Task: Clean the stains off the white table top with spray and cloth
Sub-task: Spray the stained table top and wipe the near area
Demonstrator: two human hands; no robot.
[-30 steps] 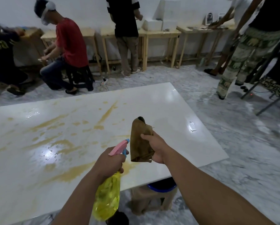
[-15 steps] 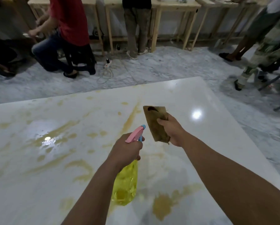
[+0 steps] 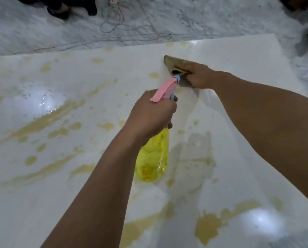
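Two hands work: left hand (image 3: 152,116) grips spray bottle (image 3: 153,158), right hand (image 3: 200,77) presses cloth (image 3: 174,65).

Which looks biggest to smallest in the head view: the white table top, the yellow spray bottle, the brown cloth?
1. White table top, filling most of the frame.
2. Yellow spray bottle, gripped by the left hand.
3. Brown cloth, partly covered by the right hand and farther from the camera, so its true size is unsure.
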